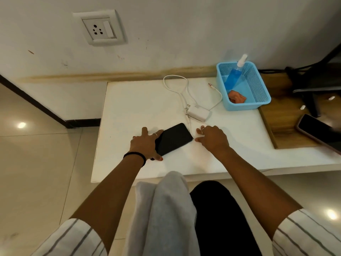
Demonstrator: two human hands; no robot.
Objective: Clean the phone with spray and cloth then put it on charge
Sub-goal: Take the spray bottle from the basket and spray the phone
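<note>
A black phone [173, 139] lies flat, screen dark, near the middle of the white table [129, 108]. My left hand [145, 145] rests on the phone's left end, fingers and thumb around its edges. My right hand [212, 138] hovers just right of the phone with fingers spread, empty, near the white cable [177, 90]. The white charger plug [198, 113] lies behind the phone. A blue-liquid spray bottle [234, 73] leans in a blue basket [258, 102] with an orange cloth [237, 97] at its bottom.
A wall socket [100, 27] sits on the wall above the table's left side. A second phone [319, 133] lies on a wooden board [280, 122] at the right. A dark chair base [317, 84] stands at far right. My lap is below the table's front edge.
</note>
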